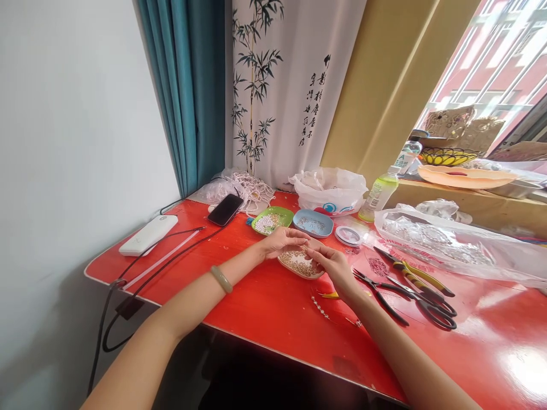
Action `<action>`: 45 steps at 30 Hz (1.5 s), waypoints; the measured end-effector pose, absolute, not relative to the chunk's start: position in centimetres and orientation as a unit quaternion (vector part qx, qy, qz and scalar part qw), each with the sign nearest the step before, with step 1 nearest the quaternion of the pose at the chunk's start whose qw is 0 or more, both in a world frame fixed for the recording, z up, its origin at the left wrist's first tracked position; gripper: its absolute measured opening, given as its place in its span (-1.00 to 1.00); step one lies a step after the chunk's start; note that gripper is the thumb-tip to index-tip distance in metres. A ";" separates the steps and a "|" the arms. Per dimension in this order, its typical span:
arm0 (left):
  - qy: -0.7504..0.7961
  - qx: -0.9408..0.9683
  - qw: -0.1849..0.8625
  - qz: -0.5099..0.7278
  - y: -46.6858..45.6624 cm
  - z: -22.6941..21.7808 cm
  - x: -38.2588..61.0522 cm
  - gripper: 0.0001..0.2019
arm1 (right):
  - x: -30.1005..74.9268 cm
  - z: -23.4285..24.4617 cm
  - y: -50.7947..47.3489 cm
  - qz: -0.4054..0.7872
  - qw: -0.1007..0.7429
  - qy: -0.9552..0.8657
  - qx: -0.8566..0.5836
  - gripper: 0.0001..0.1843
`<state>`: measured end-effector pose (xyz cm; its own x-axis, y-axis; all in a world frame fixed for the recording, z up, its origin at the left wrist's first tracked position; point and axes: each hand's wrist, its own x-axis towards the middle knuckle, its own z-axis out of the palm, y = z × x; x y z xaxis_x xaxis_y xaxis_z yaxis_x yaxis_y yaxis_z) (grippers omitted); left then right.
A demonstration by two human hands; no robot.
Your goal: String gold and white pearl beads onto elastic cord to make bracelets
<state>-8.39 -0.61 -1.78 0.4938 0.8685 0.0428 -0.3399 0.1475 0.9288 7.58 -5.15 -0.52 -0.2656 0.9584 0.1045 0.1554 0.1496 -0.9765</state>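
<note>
My left hand (282, 241) and my right hand (330, 262) meet above a pale dish (316, 275) of small gold beads (296, 262). Fingertips of both are pinched close together; whatever lies between them is too small to make out. A jade-coloured bangle circles my left wrist. Below my right hand, a partly strung bead strand (320, 307) lies on the red table, its thin thread running right to a few more beads. Behind the hands sit a green dish (282, 215) with white beads and a blue dish (314, 223) with small pieces.
Pliers (380, 294), scissors (431, 307) and yellow-handled pliers (414, 276) lie to the right. A plastic bag (329, 193), a drink bottle (379, 196) and a foil-filled bag (444, 242) stand behind. A phone (225, 209), a white power bank (149, 235) and cables are at the left.
</note>
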 end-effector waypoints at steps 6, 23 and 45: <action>0.275 0.485 0.708 0.434 -0.5 -2.0 -8.4 -0.71 | 7.6 -0.4 -5.1 0.486 0.412 -0.636 -0.436 -0.72; 0.277 0.497 0.703 0.427 -0.6 -1.9 -8.3 -0.69 | 7.7 -0.4 -4.9 0.482 0.397 -0.647 -0.438 -0.67; 0.286 0.512 0.690 0.423 -0.7 -1.8 -8.1 -0.74 | 7.8 -0.4 -4.8 0.504 0.402 -0.634 -0.428 -0.75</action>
<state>-8.08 -0.71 -1.82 0.4781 0.8774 0.0395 -0.2917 0.1162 0.9494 7.82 -4.83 -0.37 -0.3119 0.9469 0.0776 0.1366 0.1255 -0.9826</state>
